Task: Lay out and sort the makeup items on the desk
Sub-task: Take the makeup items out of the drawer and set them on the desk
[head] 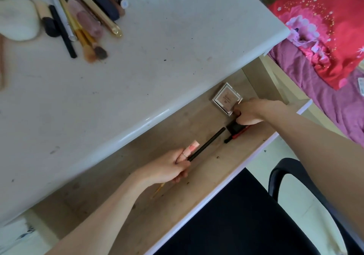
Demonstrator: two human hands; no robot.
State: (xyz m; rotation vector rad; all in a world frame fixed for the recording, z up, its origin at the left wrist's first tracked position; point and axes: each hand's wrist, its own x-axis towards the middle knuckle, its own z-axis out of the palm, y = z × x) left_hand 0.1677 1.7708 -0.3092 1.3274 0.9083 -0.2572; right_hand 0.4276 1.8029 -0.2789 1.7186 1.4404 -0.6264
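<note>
left hand (169, 168), black pencil (206, 144) pointing up-right

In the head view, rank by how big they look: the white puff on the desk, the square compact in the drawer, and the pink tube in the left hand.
1. White puff, though partly cut off at the frame edge.
2. Square compact.
3. Pink tube, mostly hidden by the left hand, so its rank is unsure.

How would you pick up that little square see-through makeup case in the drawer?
Pinch the square compact by two opposite side edges, coming straight down from above. It lies flat on the drawer floor, so only its thin rim offers a hold; the right hand already touches its near corner.
</note>
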